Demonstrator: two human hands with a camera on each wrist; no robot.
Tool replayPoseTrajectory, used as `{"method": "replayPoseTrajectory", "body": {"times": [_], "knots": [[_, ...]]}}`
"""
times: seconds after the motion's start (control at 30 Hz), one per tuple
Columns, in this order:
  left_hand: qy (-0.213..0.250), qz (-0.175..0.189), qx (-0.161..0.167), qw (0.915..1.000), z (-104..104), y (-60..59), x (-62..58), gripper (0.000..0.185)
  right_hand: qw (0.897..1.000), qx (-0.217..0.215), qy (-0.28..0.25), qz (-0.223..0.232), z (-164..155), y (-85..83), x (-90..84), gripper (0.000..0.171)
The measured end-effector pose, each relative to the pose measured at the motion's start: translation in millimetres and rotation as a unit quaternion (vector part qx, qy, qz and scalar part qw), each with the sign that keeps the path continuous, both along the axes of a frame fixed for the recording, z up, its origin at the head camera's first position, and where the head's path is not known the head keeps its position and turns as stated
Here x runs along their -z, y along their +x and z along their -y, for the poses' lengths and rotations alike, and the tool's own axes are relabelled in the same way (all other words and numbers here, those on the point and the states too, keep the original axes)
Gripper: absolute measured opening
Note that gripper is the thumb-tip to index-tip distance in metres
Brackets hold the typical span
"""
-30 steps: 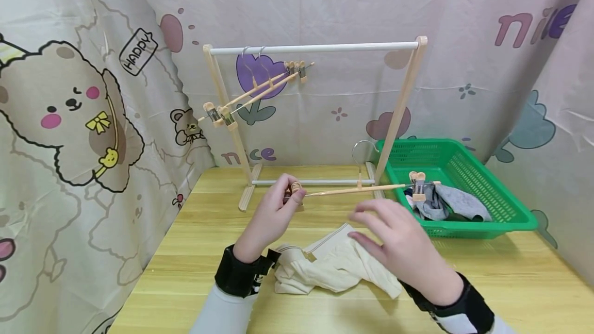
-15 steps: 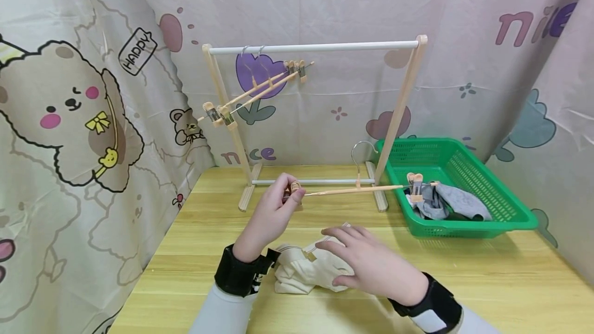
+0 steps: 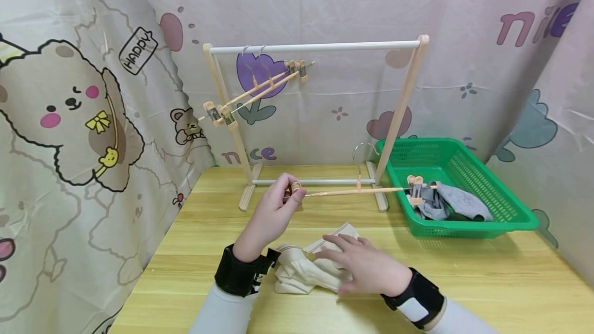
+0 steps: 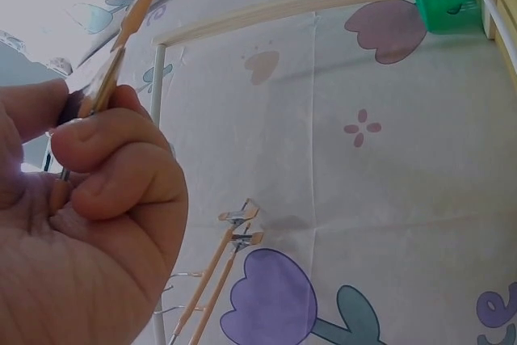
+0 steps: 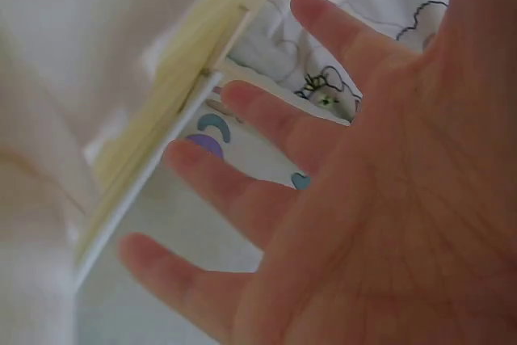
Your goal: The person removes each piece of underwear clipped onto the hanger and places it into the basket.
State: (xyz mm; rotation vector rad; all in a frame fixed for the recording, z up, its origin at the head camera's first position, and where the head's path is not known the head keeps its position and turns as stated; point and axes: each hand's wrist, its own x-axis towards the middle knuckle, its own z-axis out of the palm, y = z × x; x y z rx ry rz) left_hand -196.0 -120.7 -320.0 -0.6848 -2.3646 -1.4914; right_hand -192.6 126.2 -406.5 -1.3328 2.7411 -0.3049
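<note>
Fingers of the left hand are curled tight, thumb against forefinger, pinching the clip at the near end of a wooden clip hanger. The left wrist view shows the same: thumb and forefinger pressed on the clip's wooden tab, nothing loose in the grip. The hanger is held level above the desk, its metal hook up, its far clip reaching over the rim of the green basket.

The right hand lies flat with its fingers straight and spread, resting on the cream garment that sits crumpled on the desk just in front of the person, between the two wrists. In the right wrist view the spread fingers are seen from below, with pale cloth blurred beside them; they grip nothing.

To do this well, I judge the right hand should find the garment's banded edge, flatten it and lift only that edge, while the left keeps the clip squeezed and the hanger steady and level, so the edge slides squarely into the clip rather than bunching. Keeping the hanger's far end from catching the grey clothes in the basket would also help.
</note>
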Motion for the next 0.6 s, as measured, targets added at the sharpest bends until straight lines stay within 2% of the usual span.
{"method": "replayPoseTrajectory", "body": {"times": [0.2,0.43,0.6], "knots": [[-0.002,-0.001,0.000,1.0000,0,0.3,-1.0,0.013,0.999,0.011,0.011,0.043,0,0.4,6.7,0.077],[-0.006,-0.001,-0.001,1.0000,-1,1.1,-2.1,0.012,0.996,0.025,-0.007,0.080,-2,-2.3,12.8,0.079],[-0.008,-0.003,-0.003,1.0000,-1,1.7,-2.6,0.012,0.999,0.021,0.005,0.041,-2,-5.7,16.2,0.065]]}}
